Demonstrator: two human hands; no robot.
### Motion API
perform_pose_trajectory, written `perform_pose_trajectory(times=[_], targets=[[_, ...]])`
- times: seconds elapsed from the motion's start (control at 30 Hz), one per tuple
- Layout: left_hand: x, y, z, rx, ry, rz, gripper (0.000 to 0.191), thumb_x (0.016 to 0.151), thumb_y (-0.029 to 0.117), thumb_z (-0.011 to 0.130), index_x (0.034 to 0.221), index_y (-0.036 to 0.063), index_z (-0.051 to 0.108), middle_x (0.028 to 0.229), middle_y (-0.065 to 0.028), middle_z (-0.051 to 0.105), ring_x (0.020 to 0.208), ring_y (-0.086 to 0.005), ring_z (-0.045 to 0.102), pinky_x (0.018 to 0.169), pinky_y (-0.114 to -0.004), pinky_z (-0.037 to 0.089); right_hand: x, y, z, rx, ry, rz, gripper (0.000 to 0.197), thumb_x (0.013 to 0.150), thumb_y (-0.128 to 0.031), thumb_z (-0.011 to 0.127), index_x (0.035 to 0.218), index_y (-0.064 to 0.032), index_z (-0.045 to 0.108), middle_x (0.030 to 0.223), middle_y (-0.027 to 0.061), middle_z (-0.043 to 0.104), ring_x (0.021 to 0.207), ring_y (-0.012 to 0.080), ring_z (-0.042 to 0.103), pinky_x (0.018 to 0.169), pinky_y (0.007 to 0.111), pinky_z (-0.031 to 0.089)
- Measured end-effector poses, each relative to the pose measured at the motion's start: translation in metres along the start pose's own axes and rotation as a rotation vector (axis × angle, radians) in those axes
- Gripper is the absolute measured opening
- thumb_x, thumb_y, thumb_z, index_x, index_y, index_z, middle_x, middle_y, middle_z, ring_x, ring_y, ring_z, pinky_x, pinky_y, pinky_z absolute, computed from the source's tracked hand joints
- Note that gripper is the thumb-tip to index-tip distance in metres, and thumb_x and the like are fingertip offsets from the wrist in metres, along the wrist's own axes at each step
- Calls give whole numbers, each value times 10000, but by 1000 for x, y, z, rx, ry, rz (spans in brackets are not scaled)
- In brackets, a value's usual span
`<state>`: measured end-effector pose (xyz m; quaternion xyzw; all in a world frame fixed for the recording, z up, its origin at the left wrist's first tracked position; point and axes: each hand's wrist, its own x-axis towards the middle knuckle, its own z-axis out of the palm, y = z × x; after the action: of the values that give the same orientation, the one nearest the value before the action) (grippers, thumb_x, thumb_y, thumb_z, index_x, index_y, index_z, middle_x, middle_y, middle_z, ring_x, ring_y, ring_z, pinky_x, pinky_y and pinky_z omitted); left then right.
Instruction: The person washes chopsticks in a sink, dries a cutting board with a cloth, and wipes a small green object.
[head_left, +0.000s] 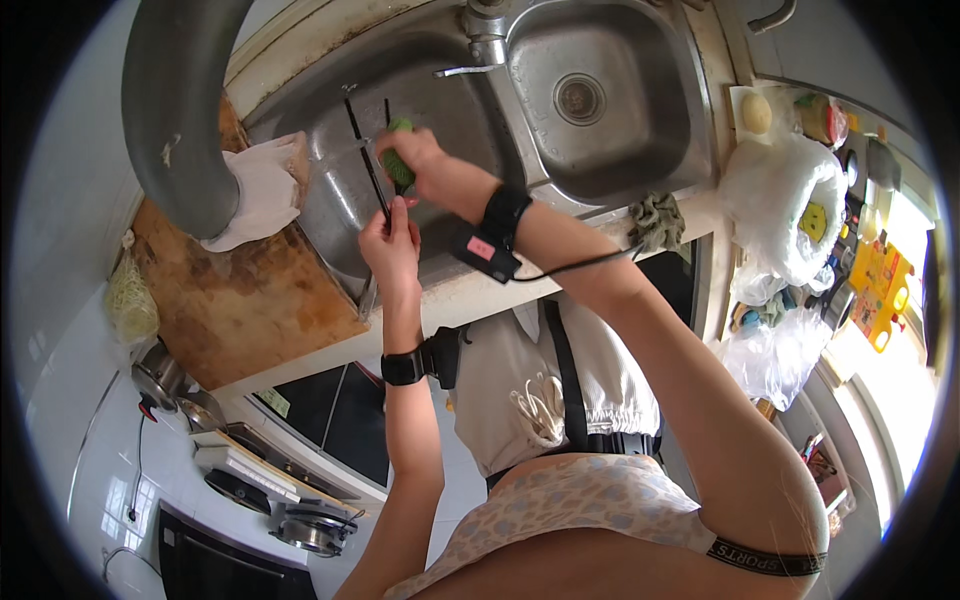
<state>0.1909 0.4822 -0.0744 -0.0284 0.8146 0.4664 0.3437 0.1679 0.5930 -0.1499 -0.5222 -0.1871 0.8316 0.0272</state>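
Observation:
Over the left basin of a stainless steel sink (465, 150), my left hand (391, 244) grips the near ends of dark chopsticks (369, 161), which point away from me, spread apart. My right hand (416, 157), slightly blurred, holds a green scouring pad (397, 166) around one of the chopsticks, just beyond my left hand. Whether anything else lies inside the pad is hidden by the fingers.
A metal faucet (487, 45) rises between the two basins. A stained brown board (247, 300) lies left of the sink, below a large grey pipe (180, 112). A crumpled cloth (657, 221) rests on the near edge. Plastic bags (784, 202) crowd the right counter.

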Motion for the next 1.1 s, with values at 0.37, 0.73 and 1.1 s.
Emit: perform_pose_trajectory(times=[0.37,0.73,1.1], targets=[[-17,7,-12,-470,-407,-339,279,928,230,422,992,-18,533,529,49,342,364,-17,223,343,-183,166,15,-35,-55,335,-278,-5,238,702,-106,625,904,-46,515,770,117,545,742,268,594,646,338,495],[17,5,-6,-1356,-781,-623,295,955,194,327,1040,-45,478,531,17,319,341,-29,250,322,-162,230,-28,-12,-44,357,-838,298,570,811,-480,522,1121,-3,472,1091,148,535,1031,283,512,890,408,393],[16,-2,0,-1467,-894,-644,307,952,213,336,1011,-52,479,542,3,341,334,-45,271,317,-165,260,-8,-11,-24,465,-866,390,312,794,-269,621,999,-78,486,773,49,509,636,137,489,568,262,437]])
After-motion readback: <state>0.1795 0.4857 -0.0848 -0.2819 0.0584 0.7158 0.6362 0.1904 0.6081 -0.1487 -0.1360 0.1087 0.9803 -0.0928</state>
